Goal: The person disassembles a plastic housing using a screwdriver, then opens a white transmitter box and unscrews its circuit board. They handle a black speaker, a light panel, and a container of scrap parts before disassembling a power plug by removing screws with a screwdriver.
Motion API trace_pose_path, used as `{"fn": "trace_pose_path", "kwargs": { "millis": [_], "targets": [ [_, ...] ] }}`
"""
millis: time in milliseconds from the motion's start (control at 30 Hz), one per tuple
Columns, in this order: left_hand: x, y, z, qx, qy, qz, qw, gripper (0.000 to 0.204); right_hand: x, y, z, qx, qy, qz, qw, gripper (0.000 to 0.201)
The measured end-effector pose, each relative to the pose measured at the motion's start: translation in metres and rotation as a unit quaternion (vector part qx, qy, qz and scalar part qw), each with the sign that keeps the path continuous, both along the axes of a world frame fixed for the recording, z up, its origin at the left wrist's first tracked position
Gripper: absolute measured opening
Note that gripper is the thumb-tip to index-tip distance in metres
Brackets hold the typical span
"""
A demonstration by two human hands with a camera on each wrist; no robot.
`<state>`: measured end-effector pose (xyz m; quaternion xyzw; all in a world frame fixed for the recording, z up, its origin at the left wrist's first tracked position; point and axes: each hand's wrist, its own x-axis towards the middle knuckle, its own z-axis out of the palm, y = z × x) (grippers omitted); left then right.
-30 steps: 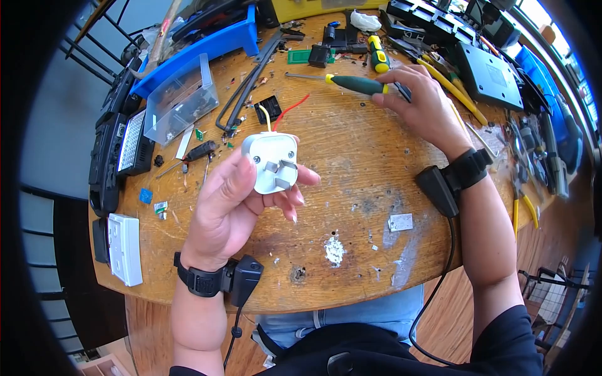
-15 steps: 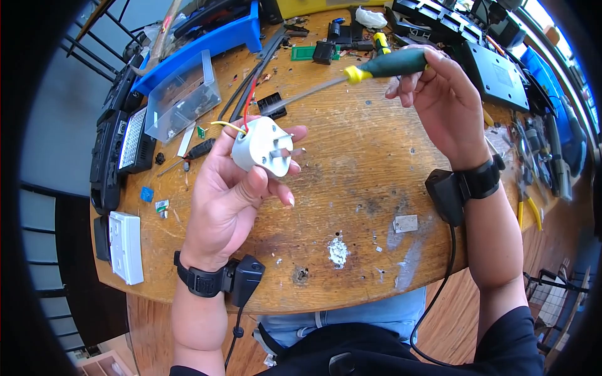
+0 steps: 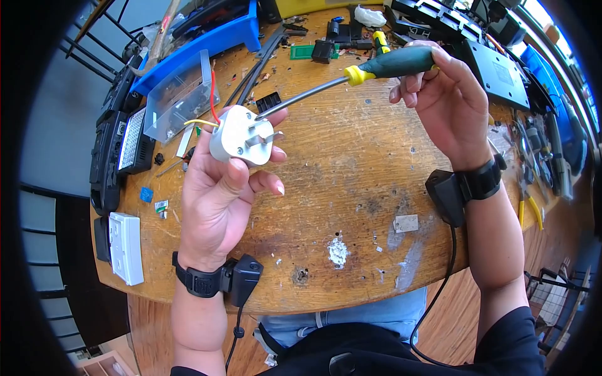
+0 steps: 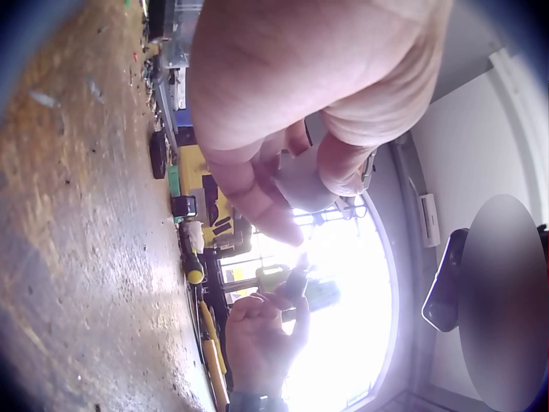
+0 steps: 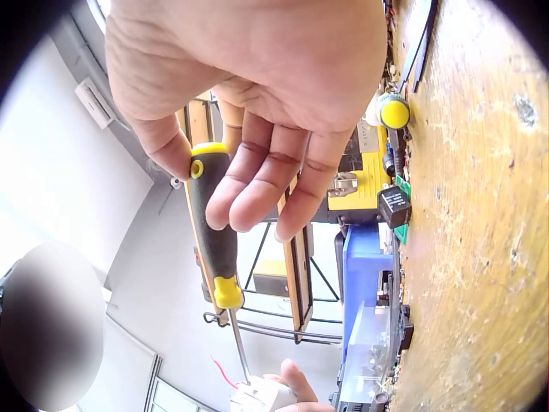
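My left hand [image 3: 210,210] holds a white three-pin plug [image 3: 233,135] above the table, its flat metal pins turned to the right. A red wire [image 3: 214,97] and a yellow wire [image 3: 199,121] stick out of its side. With my right hand [image 3: 456,109] I grip a screwdriver [image 3: 398,62] by the end of its dark green handle with a yellow collar. The shaft slants down to the left, its tip right at a screw on the plug's pin face. In the right wrist view, thumb and fingers pinch the handle [image 5: 219,223], and the tip meets the plug [image 5: 262,396].
A small black plastic housing [image 3: 269,103] lies beyond the plug. Clear bin [image 3: 179,103] and blue tray [image 3: 213,41] stand back left; a white socket box [image 3: 126,249] sits at the left edge. Pliers [image 3: 530,210] lie at right. White crumbs [image 3: 337,252] dot the front.
The right hand has lifted the screwdriver from the back of the table and brought its tip to the plug. The left hand has turned the plug and shifted it slightly left.
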<state>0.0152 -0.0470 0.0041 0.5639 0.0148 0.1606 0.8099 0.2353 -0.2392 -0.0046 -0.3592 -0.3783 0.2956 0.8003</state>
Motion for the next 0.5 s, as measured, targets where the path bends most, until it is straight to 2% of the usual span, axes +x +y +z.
{"fn": "trace_pose_path", "kwargs": {
  "millis": [67,133,267,333,500],
  "targets": [
    [0.0003,0.0003,-0.0006,0.001,0.002,0.004,1.000,0.062,0.0004,0.0002,-0.0004,-0.005,-0.011,0.000,1.000,0.028],
    [0.0016,0.0012,-0.0032,-0.051,-0.032,-0.005,0.998,0.058,-0.0013,0.0000,0.0007,-0.006,-0.005,-0.001,1.000,0.028],
    [0.0013,-0.0001,-0.0024,-0.045,-0.031,-0.005,0.998,0.057,-0.0015,0.0004,0.0008,-0.008,-0.004,0.000,1.000,0.027],
    [0.0008,-0.0010,0.0000,-0.001,-0.001,0.005,1.000,0.065,-0.0024,0.0007,0.0010,-0.009,-0.002,-0.001,1.000,0.027],
    [0.0011,-0.0014,-0.0008,-0.001,-0.006,0.004,1.000,0.065,-0.0031,0.0011,0.0012,-0.013,-0.007,-0.004,1.000,0.027]
  ]
}}
